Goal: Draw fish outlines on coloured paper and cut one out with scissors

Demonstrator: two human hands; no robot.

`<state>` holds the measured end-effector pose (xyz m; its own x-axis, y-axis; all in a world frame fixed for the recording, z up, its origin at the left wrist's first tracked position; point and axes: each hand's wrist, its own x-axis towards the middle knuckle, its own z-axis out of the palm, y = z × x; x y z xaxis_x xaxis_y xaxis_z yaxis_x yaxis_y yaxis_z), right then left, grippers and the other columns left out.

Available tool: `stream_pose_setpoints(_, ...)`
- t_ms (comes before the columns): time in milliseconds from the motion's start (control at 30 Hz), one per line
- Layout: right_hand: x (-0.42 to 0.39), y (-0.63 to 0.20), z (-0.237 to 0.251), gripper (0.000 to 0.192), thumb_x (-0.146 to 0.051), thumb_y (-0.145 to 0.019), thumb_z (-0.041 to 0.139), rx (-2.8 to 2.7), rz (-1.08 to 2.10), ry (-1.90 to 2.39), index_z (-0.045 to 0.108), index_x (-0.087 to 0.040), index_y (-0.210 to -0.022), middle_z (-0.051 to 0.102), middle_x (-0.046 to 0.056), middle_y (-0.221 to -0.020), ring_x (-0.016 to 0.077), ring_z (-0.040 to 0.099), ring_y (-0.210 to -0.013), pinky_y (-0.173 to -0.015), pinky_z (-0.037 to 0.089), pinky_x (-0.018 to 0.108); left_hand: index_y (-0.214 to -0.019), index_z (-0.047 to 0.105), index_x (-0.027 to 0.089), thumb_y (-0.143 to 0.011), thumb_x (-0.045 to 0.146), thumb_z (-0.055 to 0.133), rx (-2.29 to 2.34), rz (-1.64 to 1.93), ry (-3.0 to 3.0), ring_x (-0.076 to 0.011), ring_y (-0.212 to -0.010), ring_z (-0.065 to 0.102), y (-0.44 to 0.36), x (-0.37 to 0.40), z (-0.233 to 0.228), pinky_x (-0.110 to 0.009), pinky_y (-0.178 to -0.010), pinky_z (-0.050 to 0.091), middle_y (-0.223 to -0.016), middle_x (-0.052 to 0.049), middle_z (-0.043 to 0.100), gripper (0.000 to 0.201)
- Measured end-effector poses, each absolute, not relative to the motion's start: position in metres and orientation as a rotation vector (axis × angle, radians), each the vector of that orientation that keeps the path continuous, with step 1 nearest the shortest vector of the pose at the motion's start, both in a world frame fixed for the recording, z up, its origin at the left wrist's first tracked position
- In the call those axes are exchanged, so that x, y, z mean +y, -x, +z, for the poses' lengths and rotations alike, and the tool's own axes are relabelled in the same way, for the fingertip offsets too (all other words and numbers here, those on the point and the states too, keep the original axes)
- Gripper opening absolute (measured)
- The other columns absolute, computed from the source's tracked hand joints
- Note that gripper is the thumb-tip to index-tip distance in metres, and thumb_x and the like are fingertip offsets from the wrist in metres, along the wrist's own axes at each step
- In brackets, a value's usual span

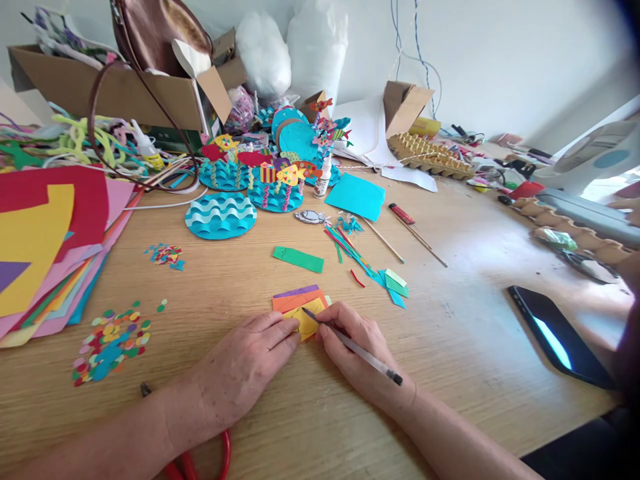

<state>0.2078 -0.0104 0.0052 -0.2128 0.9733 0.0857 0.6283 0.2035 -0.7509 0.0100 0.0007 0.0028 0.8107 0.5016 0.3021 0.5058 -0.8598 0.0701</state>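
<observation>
My right hand (357,350) grips a thin grey pen (373,362), its tip resting on a small yellow paper piece (306,322). That yellow piece lies on top of orange and purple paper slips (296,297) on the wooden table (450,313). My left hand (247,363) lies flat beside it, fingertips pressing the yellow piece's left edge. The two hands almost touch over the paper.
A stack of coloured paper sheets (45,247) lies at left, confetti dots (110,341) in front of it. Blue wave discs (220,215) and paper fish crafts sit behind. Green strip (298,259), paper scraps (390,283), phone (557,337) at right, red scissors (200,463) under my left forearm.
</observation>
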Motion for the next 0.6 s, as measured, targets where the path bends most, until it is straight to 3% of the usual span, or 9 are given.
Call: stream_pose_setpoints(600,-0.0110,-0.2089,0.0052,0.008,-0.015,-0.080,0.044,-1.913,0.810,1.495,0.049,-0.022,-0.077,0.058,-0.003,-0.060,0.0116,0.052,-0.051,-0.051,0.038,0.021,-0.110,0.059,0.014,-0.092,0.004,0.030,-0.866,-0.430,2.991,-0.0182,-0.101,0.055,-0.0095,0.0005,0.0028,-0.029,-0.089,0.048,-0.111,-0.005,0.063,0.035)
